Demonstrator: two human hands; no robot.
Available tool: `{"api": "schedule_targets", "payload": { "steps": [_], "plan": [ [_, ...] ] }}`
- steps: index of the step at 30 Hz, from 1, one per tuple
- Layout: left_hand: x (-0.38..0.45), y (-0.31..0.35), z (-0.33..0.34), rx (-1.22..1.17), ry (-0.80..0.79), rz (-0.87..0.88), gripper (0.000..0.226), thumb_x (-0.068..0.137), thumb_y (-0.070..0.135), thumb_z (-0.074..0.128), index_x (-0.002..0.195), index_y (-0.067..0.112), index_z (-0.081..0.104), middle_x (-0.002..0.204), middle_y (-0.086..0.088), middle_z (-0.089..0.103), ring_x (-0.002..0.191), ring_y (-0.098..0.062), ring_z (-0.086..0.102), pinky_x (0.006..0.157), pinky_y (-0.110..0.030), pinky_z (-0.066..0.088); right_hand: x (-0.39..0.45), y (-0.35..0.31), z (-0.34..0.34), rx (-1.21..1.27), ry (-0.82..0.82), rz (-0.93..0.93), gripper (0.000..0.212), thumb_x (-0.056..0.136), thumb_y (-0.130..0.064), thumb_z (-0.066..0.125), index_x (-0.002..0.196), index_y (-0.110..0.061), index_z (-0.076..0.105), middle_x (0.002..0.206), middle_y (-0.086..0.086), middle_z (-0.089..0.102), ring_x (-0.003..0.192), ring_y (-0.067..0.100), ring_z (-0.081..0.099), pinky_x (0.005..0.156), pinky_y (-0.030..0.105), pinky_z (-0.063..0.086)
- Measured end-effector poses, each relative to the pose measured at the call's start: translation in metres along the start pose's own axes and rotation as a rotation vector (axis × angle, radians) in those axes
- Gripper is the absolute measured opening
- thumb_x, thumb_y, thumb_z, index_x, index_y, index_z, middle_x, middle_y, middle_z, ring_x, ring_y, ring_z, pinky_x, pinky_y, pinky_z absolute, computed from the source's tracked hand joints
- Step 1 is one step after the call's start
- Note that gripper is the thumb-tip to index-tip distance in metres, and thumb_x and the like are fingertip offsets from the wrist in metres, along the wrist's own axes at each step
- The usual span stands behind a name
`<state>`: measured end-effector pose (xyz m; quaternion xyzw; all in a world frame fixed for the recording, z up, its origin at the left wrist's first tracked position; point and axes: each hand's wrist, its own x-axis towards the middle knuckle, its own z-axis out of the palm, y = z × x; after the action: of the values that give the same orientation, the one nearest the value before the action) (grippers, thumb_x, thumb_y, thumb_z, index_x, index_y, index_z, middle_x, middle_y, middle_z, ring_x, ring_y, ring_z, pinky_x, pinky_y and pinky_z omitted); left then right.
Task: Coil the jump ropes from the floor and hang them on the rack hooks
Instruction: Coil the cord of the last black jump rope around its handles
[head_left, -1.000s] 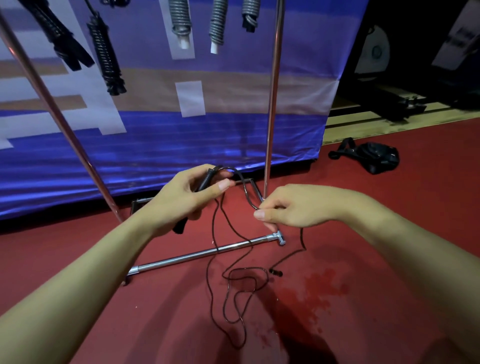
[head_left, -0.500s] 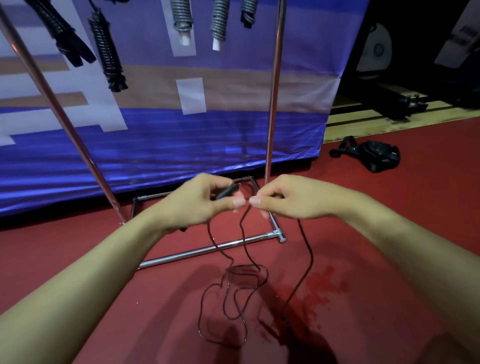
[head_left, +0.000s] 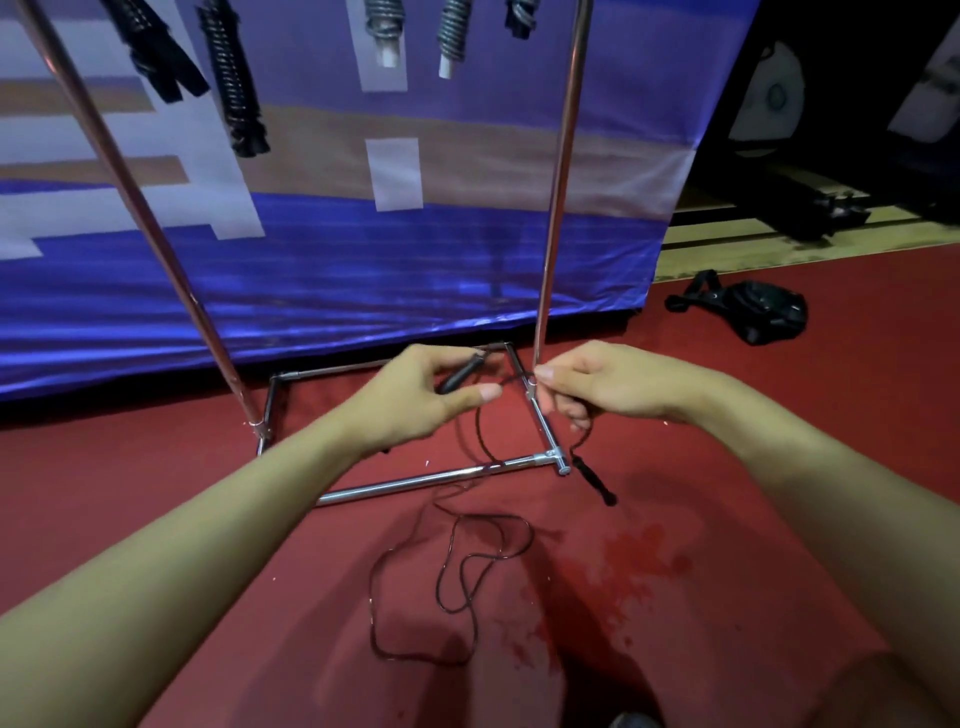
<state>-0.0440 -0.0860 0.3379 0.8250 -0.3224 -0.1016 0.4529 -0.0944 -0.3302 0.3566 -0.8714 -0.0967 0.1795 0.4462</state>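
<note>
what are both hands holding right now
Left hand: closed on a black jump rope handle.
Right hand: pinching the thin black rope cord; the other handle dangles below it.

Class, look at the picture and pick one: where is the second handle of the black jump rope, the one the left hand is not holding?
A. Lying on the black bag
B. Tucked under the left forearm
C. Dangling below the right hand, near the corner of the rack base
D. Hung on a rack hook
C: the second handle hangs on the cord below the right hand, beside the rack base corner.
</note>
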Motion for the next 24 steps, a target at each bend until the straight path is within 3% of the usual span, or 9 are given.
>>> {"api": "schedule_targets", "payload": {
  "steps": [3,5,8,10,13,15,17,21,24],
  "plan": [
    [0.002,0.016,0.017,0.022,-0.104,0.056,0.008,0.099,0.026,0.07,0.096,0.023,0.076,0.058,0.016,0.06,0.043,0.0,0.041,0.046,-0.012,0.034,-0.001,-0.015,0.004,-0.076,0.044,-0.041,0.046,0.11,-0.034,0.041,0.081,-0.009,0.066,0.059,-0.002,0.05,0.06,0.015,0.054,0.066,0.022,0.05],
    [0.008,0.016,0.01,0.088,-0.097,0.07,0.02,0.098,0.032,0.071,0.081,0.022,0.076,0.06,0.004,0.059,0.049,-0.004,0.039,0.053,-0.021,0.034,-0.003,-0.017,0.005,-0.081,0.05,-0.045,0.045,0.11,-0.035,0.043,0.079,-0.01,0.064,0.058,-0.002,0.049,0.058,0.014,0.052,0.064,0.022,0.05],
    [0.013,0.01,-0.011,0.174,-0.03,0.066,0.025,0.099,0.033,0.07,0.076,0.022,0.074,0.061,0.009,0.063,0.053,-0.015,0.045,0.06,-0.031,0.04,-0.005,-0.008,0.003,-0.079,-0.002,0.027,0.042,0.107,-0.04,0.05,0.077,-0.012,0.06,0.055,-0.003,0.05,0.059,0.017,0.052,0.065,0.025,0.051],
    [0.014,-0.001,-0.028,0.211,0.033,0.054,0.024,0.099,0.03,0.069,0.077,0.021,0.073,0.071,0.004,0.072,0.06,-0.022,0.056,0.066,-0.035,0.046,-0.007,0.005,-0.003,-0.102,-0.066,0.139,0.043,0.105,-0.042,0.054,0.073,-0.013,0.058,0.051,-0.002,0.049,0.058,0.019,0.056,0.074,0.032,0.054],
    [0.008,-0.028,-0.053,0.228,0.172,-0.014,0.02,0.098,0.026,0.071,0.08,0.017,0.074,0.074,0.009,0.075,0.065,-0.007,0.055,0.068,-0.026,0.045,-0.012,0.028,-0.007,0.026,-0.183,0.247,0.04,0.105,-0.036,0.055,0.072,-0.014,0.052,0.05,-0.002,0.038,0.046,0.013,0.042,0.09,0.047,0.058],
    [0.002,-0.038,-0.057,0.253,0.177,-0.074,0.02,0.097,0.026,0.071,0.08,0.017,0.074,0.066,0.019,0.069,0.06,0.001,0.049,0.063,-0.016,0.04,-0.012,0.036,-0.008,0.154,-0.187,0.264,0.037,0.106,-0.036,0.051,0.076,-0.014,0.049,0.055,-0.002,0.033,0.048,0.012,0.033,0.079,0.041,0.059],
    [0.0,-0.039,-0.054,0.274,0.189,-0.093,0.02,0.098,0.027,0.07,0.081,0.018,0.073,0.063,0.022,0.066,0.058,0.001,0.05,0.06,-0.012,0.038,-0.009,0.04,-0.009,0.169,-0.163,0.241,0.037,0.106,-0.04,0.048,0.079,-0.015,0.049,0.059,-0.003,0.034,0.053,0.013,0.033,0.062,0.029,0.049],
    [0.002,-0.031,-0.05,0.207,0.25,-0.119,0.013,0.098,0.031,0.07,0.107,0.023,0.073,0.095,0.009,0.074,0.078,-0.001,0.061,0.074,-0.008,0.044,0.001,0.035,-0.005,0.327,-0.027,0.211,0.033,0.11,-0.034,0.042,0.086,-0.014,0.053,0.063,-0.007,0.031,0.056,0.009,0.024,0.053,0.021,0.026],
    [0.003,-0.025,-0.044,0.096,0.278,-0.213,0.018,0.103,0.026,0.063,0.119,0.026,0.069,0.095,0.007,0.07,0.081,-0.009,0.066,0.079,-0.018,0.05,0.007,0.018,-0.01,0.694,0.15,0.202,0.029,0.11,-0.021,0.036,0.089,-0.012,0.054,0.065,-0.005,0.031,0.052,0.006,0.023,0.049,0.02,0.023]
  ]
}}
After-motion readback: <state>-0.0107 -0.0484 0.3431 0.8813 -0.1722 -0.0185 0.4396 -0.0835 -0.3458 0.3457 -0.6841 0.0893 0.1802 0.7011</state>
